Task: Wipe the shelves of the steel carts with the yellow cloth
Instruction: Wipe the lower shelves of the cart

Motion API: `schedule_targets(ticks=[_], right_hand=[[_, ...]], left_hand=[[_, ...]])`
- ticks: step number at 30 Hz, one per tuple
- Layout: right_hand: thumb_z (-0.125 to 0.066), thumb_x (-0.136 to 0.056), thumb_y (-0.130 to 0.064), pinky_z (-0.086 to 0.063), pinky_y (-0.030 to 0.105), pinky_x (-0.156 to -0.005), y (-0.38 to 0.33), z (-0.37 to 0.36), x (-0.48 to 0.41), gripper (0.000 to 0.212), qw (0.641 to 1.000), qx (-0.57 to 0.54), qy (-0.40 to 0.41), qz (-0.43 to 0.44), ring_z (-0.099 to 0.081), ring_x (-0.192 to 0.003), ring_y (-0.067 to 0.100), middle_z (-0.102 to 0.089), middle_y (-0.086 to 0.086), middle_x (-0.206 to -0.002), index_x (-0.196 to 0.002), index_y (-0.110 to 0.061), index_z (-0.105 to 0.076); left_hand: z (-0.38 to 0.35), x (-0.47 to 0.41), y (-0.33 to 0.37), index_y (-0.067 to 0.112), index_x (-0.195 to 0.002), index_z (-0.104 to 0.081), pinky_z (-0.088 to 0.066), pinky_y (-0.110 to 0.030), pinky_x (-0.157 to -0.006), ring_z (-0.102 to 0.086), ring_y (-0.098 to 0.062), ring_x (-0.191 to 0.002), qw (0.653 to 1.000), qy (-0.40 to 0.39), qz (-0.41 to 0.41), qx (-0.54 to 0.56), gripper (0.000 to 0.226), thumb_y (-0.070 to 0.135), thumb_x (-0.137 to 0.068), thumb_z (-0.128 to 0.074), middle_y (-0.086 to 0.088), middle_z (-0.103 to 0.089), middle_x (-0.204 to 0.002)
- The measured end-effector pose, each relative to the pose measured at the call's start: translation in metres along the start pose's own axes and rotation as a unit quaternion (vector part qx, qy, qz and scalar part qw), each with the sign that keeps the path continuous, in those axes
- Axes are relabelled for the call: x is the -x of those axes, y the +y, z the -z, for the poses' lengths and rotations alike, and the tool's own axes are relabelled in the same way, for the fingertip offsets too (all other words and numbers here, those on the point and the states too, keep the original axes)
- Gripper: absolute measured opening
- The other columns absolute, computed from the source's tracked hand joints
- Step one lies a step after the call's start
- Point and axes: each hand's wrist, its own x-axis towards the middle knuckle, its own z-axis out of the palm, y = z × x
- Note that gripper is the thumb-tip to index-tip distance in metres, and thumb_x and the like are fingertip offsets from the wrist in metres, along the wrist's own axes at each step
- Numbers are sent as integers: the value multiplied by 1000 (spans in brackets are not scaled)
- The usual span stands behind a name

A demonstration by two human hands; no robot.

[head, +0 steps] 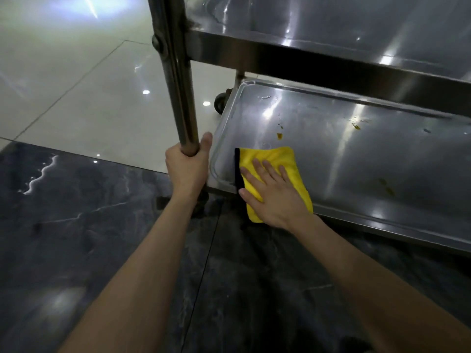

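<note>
**A:** What's at the far left?
**B:** The floor [76,85]: pale glossy tiles farther off, dark veined stone nearer.

**A:** And the left hand?
**B:** The left hand [187,169] is clenched round the lower end of the steel post [178,85], thumb pointing up along the tube's right side.

**A:** Where's the cloth?
**B:** The cloth [270,159] lies on the lower shelf [356,154], at its near left corner. Its near end laps over the front rim.

**A:** How does it look?
**B:** Bright yellow and plush, folded into a rough rectangle, with a black strip down its left edge.

**A:** The right hand?
**B:** The right hand [272,197] lies flat on top of the cloth. The fingers [270,169] are straight and spread, pressing down and not curled round anything. The thumb sits by the near end of the black strip.

**A:** Anything farther right?
**B:** The steel is shiny and streaked with glare. It carries yellow-brown spots [279,136]: one just beyond the cloth, one farther right, and a duller smear near the front. The upper shelf [356,26] overhangs the back. A caster [219,101] shows beyond the far left corner.
</note>
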Motion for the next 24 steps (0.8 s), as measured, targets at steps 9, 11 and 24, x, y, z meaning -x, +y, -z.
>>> schedule_targets(ticks=[9,11,24], right_hand=[[-23,-103,-74,1,53,-131,-5,-11,-105,69,999,2,9,36,3,-165,21,1,-6,-178,-166,-49,-15],[-24,-102,-75,1,54,-131,16,2,-149,71,1000,-11,1,-3,1,-165,23,0,-4,-178,-166,-47,-14],[-35,-111,-51,5,47,-132,24,14,-95,62,964,31,-80,250,6,-164,14,2,-9,-178,-168,-41,-14]], left_hand=[[2,-3,-10,11,-78,-60,-48,-39,-60,-54,-24,-62,998,51,-33,3,37,44,-85,-75,-12,-50,-67],[2,-3,-10,11,-78,-60,-49,-39,-59,-55,-24,-61,998,53,-40,-2,32,39,-85,-75,-11,-52,-66],[-2,5,3,12,-69,-56,-44,-39,-58,-49,-21,-60,994,110,-1,-9,23,29,-76,-70,-10,-48,-63]])
